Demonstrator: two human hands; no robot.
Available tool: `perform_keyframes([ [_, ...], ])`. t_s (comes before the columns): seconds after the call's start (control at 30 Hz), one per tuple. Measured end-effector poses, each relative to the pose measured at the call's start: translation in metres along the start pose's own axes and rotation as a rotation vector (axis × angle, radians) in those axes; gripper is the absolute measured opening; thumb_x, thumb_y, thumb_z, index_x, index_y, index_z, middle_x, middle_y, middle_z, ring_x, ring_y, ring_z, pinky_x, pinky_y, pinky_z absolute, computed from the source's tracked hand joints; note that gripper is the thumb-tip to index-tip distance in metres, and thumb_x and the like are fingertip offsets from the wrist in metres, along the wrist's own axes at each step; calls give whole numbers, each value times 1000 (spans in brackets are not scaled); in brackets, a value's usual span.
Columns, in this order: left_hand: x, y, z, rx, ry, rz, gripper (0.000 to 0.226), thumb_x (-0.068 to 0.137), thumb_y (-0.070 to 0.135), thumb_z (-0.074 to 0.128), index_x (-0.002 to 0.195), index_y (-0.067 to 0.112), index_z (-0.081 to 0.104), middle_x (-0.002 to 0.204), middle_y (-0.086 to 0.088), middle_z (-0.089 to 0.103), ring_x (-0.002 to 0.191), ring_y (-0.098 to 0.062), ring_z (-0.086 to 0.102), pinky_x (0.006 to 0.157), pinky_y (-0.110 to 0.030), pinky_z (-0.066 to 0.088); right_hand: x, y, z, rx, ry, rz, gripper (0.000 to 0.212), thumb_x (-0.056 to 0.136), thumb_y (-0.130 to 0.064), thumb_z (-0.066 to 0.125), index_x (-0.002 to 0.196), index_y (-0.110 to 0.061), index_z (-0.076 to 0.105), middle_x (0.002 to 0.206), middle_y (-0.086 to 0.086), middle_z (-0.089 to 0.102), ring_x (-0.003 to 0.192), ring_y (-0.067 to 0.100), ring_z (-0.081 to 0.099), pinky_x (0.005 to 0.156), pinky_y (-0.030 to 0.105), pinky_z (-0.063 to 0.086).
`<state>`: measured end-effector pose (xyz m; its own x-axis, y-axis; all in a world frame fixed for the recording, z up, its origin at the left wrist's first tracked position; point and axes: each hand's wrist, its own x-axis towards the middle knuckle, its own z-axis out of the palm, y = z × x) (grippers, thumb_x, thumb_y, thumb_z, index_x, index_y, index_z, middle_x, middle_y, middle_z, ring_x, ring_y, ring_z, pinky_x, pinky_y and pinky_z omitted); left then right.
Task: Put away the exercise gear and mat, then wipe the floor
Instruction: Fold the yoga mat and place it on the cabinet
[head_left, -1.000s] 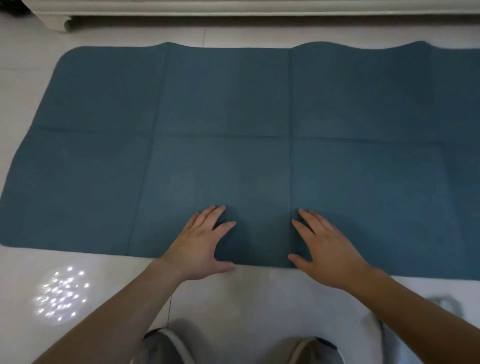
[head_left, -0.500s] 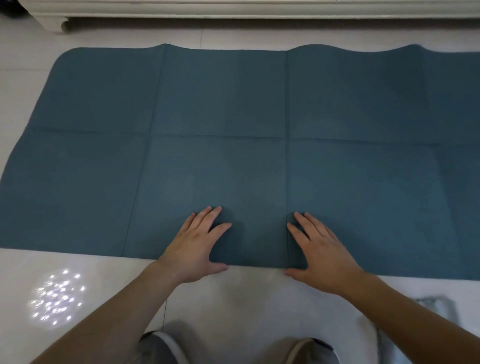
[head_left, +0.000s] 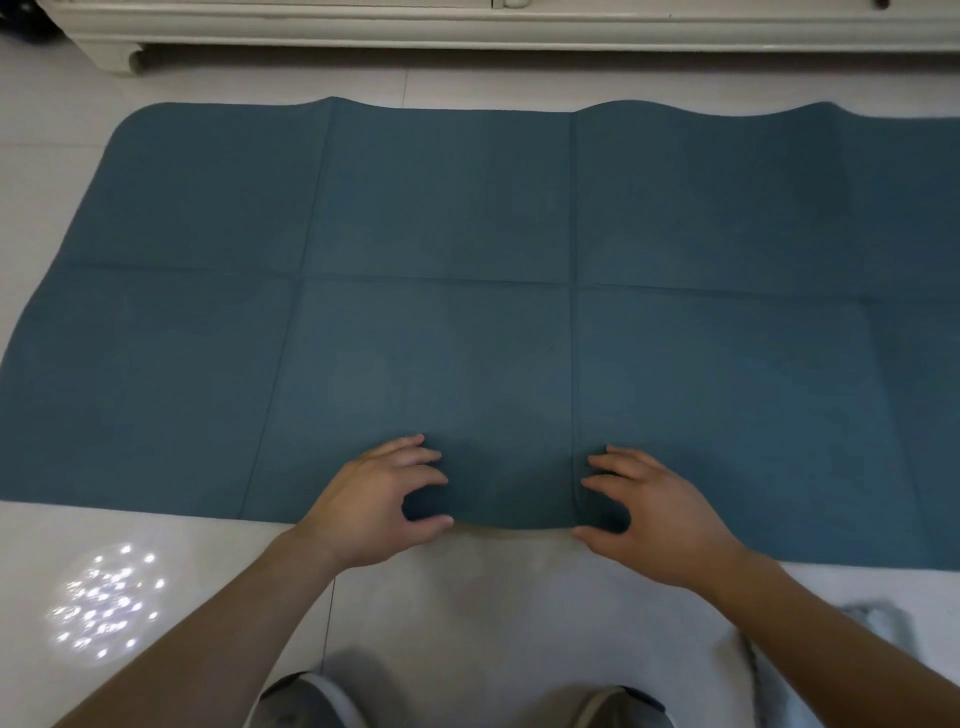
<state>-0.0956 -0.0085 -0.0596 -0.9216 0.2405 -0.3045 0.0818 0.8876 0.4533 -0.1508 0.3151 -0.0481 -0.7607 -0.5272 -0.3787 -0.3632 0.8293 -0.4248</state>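
A teal exercise mat lies spread flat on the white tiled floor, with fold creases dividing it into panels. Its far edge is wavy. My left hand is at the mat's near edge, fingers curled on top and thumb under the edge, pinching it. My right hand pinches the same near edge a little to the right, thumb below and fingers bent on top. Between the two hands the mat's edge bulges slightly up off the floor.
A cream cabinet base runs along the far side of the floor, just past the mat. A grey cloth lies on the floor at the lower right. My shoes show at the bottom edge. A speckled light patch is at the lower left.
Both hands went from lying flat on the mat's near edge to curling their fingers and pinching it. The edge between them has lifted slightly.
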Motion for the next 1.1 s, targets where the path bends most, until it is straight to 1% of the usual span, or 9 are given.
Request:
perform_keyframes([
  [0.07, 0, 2, -2, 2, 48, 3, 57, 76, 70, 51, 110, 31, 74, 127, 16, 64, 130, -4, 49, 106, -29, 44, 0, 0, -2, -2, 25, 3, 60, 79, -63, 63, 127, -28, 64, 143, -14, 48, 139, 5, 33, 107, 18, 25],
  [0.17, 3, 8, -7, 21, 123, 31, 44, 80, 62, 54, 97, 28, 75, 103, 16, 72, 99, -7, 66, 84, -27, 55, 0, 1, -5, 12, 82, 24, 50, 76, -61, 65, 113, -28, 72, 131, -13, 59, 127, 8, 48, 98, 18, 35],
  [0.23, 6, 11, -12, 31, 134, 37, 36, 83, 58, 53, 90, 30, 73, 91, 17, 70, 85, -6, 65, 72, -28, 55, 2, 0, -7, 16, 117, 35, 46, 75, -61, 63, 104, -28, 75, 123, -12, 65, 118, 10, 56, 93, 21, 42],
  [0.33, 11, 13, -17, 41, 141, 61, 28, 88, 51, 51, 81, 30, 68, 80, 16, 65, 74, -5, 59, 64, -28, 51, 4, -2, -11, 32, 166, 24, 48, 76, -65, 50, 91, -29, 77, 112, -11, 69, 106, 11, 62, 84, 25, 50],
  [0.53, 15, 19, -20, 82, 186, 50, 13, 92, 38, 59, 84, 29, 65, 75, 16, 60, 64, -7, 56, 56, -22, 39, 6, -6, -19, 54, 198, 0, 22, 83, -47, 66, 78, -28, 75, 99, -13, 69, 95, 10, 62, 75, 27, 52],
  [0.63, 17, 23, -22, 108, 227, 24, 9, 92, 32, 64, 85, 28, 62, 75, 15, 60, 62, -9, 57, 53, -24, 39, 7, -8, -23, 37, 215, -9, 25, 87, -47, 62, 75, -27, 72, 81, -15, 63, 75, 9, 59, 61, 29, 52],
  [0.7, 19, 26, -25, 127, 259, 6, 8, 91, 30, 66, 85, 27, 63, 75, 14, 62, 62, -10, 58, 52, -25, 39, 8, -10, -28, 35, 182, 22, 26, 89, -46, 59, 76, -26, 69, 75, -11, 60, 68, 8, 55, 59, 33, 50],
  [0.9, 27, 31, -41, 152, 290, 6, 7, 91, 28, 66, 86, 27, 63, 77, 14, 63, 63, -13, 61, 52, -24, 37, 8, -15, -46, 62, 167, 72, 10, 84, -34, 66, 77, -26, 67, 72, -11, 59, 65, 10, 54, 60, 31, 49],
  [1.1, 41, 37, -67, 165, 330, 24, 6, 92, 28, 66, 87, 25, 64, 79, 13, 65, 63, -14, 62, 54, -25, 38, 13, -13, -71, 54, 243, 70, 9, 86, -33, 65, 82, -25, 66, 75, -11, 60, 69, 14, 56, 63, 32, 49],
])
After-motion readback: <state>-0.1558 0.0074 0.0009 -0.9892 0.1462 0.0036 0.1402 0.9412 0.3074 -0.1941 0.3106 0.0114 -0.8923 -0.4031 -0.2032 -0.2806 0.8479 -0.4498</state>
